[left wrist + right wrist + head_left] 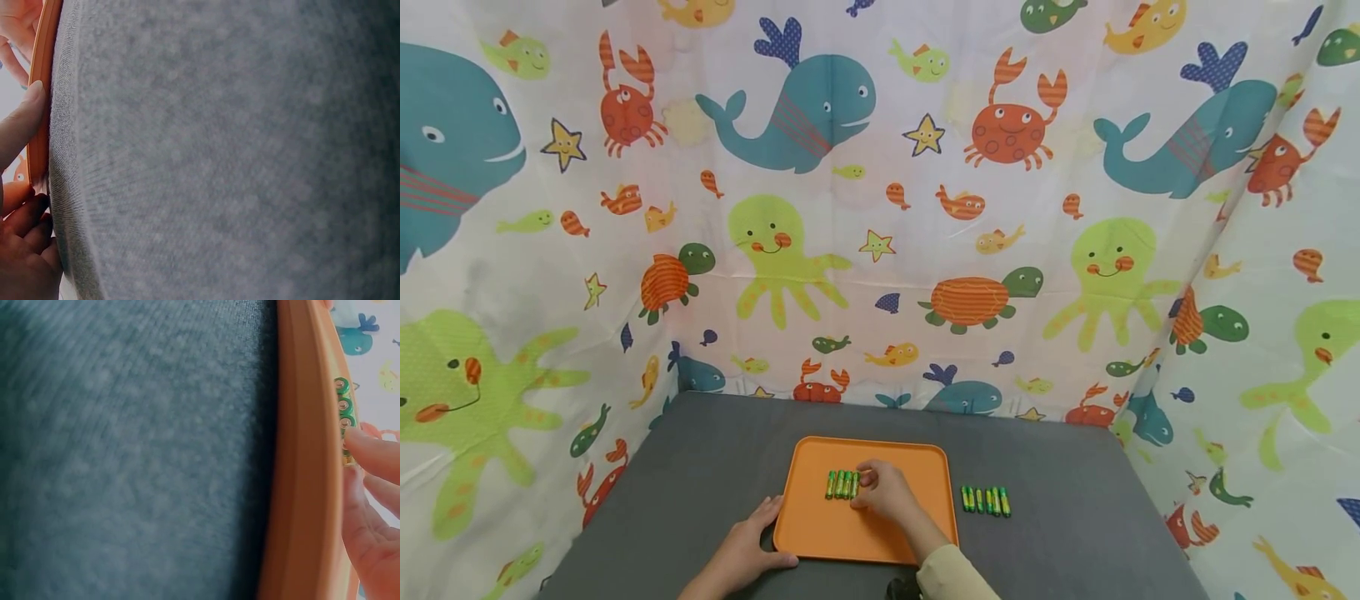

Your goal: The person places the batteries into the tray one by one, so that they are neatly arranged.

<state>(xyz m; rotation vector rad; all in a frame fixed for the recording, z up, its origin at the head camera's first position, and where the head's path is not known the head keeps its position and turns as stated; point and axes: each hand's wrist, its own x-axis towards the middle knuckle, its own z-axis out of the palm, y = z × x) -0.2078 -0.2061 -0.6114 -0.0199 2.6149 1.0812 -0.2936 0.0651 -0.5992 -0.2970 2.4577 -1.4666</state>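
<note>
A short row of green-and-yellow batteries [838, 484] stands side by side on an orange tray [820, 533]. My right hand [883, 493] is over the tray, pinching the battery [854, 485] at the row's right end between thumb and fingers. In the right wrist view the ends of the batteries [343, 405] peek above the tray rim [306, 450], and the fingertips partly hide the pinched one. At the tray's near left corner, my left hand [748, 542] holds the edge, fingers along the left side and thumb [28, 112] against the front rim [42, 134].
Right of the tray, several more batteries [986, 500] lie in a row on the dark grey tabletop [1060, 517]. A white curtain [880, 350] printed with sea animals surrounds the table at the back and both sides. A small black object [902, 588] shows by the right sleeve.
</note>
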